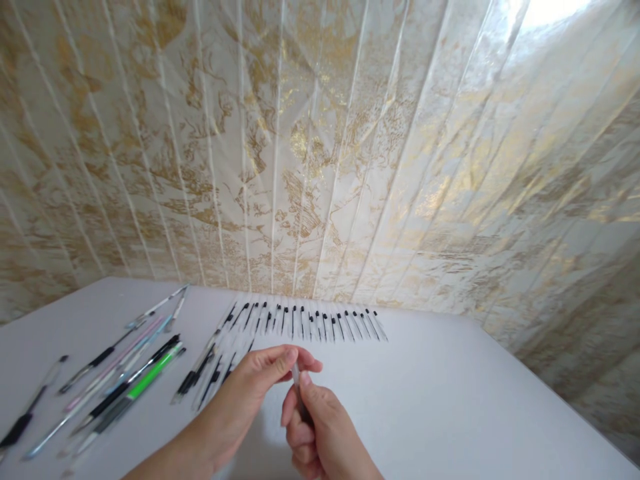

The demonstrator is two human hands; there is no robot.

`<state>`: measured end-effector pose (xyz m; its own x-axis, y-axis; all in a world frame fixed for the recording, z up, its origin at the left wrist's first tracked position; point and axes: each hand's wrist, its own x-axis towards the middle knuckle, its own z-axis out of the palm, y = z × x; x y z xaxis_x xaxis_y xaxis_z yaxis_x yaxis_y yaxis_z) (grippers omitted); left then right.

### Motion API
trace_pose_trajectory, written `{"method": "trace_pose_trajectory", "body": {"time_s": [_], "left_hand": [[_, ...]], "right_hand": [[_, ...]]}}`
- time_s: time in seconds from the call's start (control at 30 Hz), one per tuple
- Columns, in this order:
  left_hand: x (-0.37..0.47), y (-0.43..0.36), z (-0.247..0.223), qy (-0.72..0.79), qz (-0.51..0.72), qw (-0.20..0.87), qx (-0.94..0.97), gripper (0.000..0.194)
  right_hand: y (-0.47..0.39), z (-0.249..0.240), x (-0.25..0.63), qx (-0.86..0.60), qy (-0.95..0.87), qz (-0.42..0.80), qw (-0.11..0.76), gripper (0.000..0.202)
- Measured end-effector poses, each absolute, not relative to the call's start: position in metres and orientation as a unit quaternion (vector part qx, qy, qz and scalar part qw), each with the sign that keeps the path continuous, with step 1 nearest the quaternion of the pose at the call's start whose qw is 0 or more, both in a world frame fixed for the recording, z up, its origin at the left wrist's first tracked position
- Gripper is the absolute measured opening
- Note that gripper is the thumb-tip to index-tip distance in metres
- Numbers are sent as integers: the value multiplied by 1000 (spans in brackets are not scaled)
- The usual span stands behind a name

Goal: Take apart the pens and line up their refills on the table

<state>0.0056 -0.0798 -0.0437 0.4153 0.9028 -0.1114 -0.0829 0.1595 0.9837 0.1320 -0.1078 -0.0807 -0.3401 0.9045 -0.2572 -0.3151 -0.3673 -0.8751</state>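
Note:
A slim pen [303,408], pale at its upper end and dark lower down, is held between both hands above the white table. My left hand [265,367] pinches the pale end between thumb and fingers. Lower on the dark part, my right hand [320,420] is closed around the pen, with its thumb along the side. The fingers cover much of the pen, and its lower end is hidden. Beyond the hands, several thin clear sticks with black ends [325,327], like pens or refills, lie in a row.
Left on the white table [430,393] lie several loose pens, among them a green pen [153,373], a pink pen [117,360] and a black-gripped pen [23,427]. More black and clear pen parts [200,367] lie beside my left forearm. A gold-patterned curtain [300,167] hangs behind the table.

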Motion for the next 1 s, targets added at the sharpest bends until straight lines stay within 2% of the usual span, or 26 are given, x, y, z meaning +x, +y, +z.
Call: {"method": "trace_pose_trajectory", "body": {"time_s": [0.13, 0.27, 0.33, 0.4, 0.47, 0.63, 0.73, 0.83, 0.93, 1.0], "left_hand": [[10, -82, -47, 411, 400, 630, 524, 40], [12, -83, -45, 438, 430, 598, 515, 38], [8, -81, -42, 446, 443, 587, 510, 36], [2, -75, -40, 441, 467, 577, 504, 34], [-5, -69, -38, 434, 496, 566, 494, 33], [-13, -62, -35, 428, 521, 569, 470, 33], [-11, -64, -36, 430, 515, 574, 469, 32], [-10, -65, -37, 431, 511, 578, 468, 31], [-11, -65, -37, 425, 511, 584, 466, 30], [-11, -65, -37, 419, 511, 594, 459, 30]], "right_hand": [[-105, -84, 134, -459, -468, 598, 461, 65], [-101, -81, 141, -474, -530, 504, 490, 53], [-99, -78, 145, -457, -529, 553, 454, 53], [-98, -75, 149, -432, -514, 629, 392, 62], [-99, -70, 152, -409, -489, 678, 366, 67], [-103, -59, 155, -395, -406, 687, 456, 44], [-103, -60, 154, -397, -410, 705, 421, 46], [-102, -65, 154, -403, -430, 712, 382, 59], [-101, -68, 155, -414, -403, 698, 424, 45], [-101, -67, 155, -416, -392, 696, 434, 44]]}}
